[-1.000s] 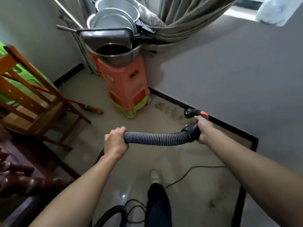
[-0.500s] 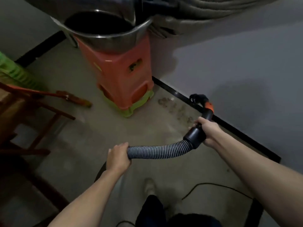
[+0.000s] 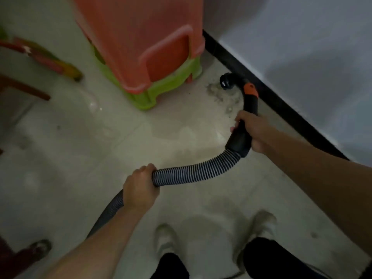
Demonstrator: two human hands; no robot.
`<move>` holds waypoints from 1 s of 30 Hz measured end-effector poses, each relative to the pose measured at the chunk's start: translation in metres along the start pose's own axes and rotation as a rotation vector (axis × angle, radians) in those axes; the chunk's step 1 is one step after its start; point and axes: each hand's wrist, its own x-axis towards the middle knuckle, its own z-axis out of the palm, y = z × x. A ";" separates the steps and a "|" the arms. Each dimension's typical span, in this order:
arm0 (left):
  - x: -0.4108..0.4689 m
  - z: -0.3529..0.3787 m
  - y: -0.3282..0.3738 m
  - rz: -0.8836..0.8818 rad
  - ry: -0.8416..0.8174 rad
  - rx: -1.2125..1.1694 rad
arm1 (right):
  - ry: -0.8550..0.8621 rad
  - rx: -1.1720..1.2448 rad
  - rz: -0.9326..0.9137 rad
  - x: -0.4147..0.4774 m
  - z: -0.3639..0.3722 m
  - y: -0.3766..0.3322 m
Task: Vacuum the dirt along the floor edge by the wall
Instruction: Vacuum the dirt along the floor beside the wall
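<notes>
A ribbed grey vacuum hose (image 3: 193, 172) curves across the pale tiled floor. My left hand (image 3: 140, 190) grips the hose near its middle. My right hand (image 3: 252, 130) grips the black curved handle tube (image 3: 249, 101) with an orange band. The round black nozzle opening (image 3: 226, 81) hovers low over a patch of grey dirt (image 3: 221, 96) beside the black skirting (image 3: 281, 105) of the white wall.
An orange plastic stool stacked on a green one (image 3: 153, 57) stands just left of the nozzle. A broom head (image 3: 50, 61) and a wooden chair leg (image 3: 26, 91) lie at the left. My two shoes (image 3: 167, 238) stand at the bottom.
My view has dropped closer to the floor. The nozzle has moved forward and down to the dirt patch by the skirting, near the stools. Both hands keep their grip.
</notes>
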 end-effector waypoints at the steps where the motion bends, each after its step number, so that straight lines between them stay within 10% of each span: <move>1: 0.014 0.021 0.002 0.001 0.015 0.002 | -0.015 -0.031 -0.017 0.025 0.000 0.005; 16: 0.205 0.205 -0.005 0.020 0.191 0.177 | -0.039 -0.189 -0.424 0.280 0.047 0.014; 30: 0.182 0.220 -0.009 0.254 0.068 0.296 | -0.203 -0.297 -0.388 0.257 0.022 0.025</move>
